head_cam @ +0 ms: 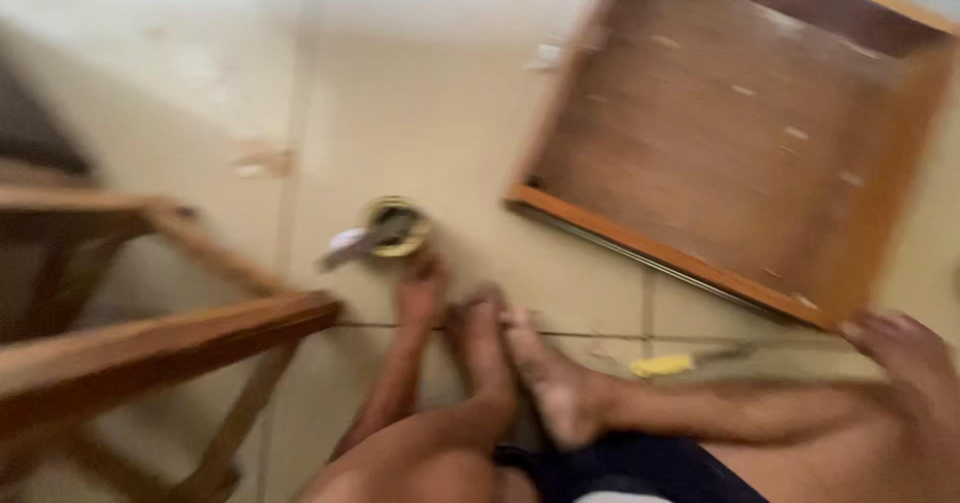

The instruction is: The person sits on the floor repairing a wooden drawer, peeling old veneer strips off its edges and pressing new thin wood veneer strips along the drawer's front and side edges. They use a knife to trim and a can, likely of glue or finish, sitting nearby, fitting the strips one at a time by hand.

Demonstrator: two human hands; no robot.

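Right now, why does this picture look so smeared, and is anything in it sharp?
In the head view, motion blur smears everything: the wooden drawer, the small open tin on the tiled floor, and the left hand reaching toward the tin. The right hand is soft too. Lighting is warm and even, without harsh glare.

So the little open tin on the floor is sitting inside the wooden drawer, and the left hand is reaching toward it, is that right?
Not quite. The head view shows the open tin on the tiled floor, outside the wooden drawer and to its left. The left hand does reach toward it.
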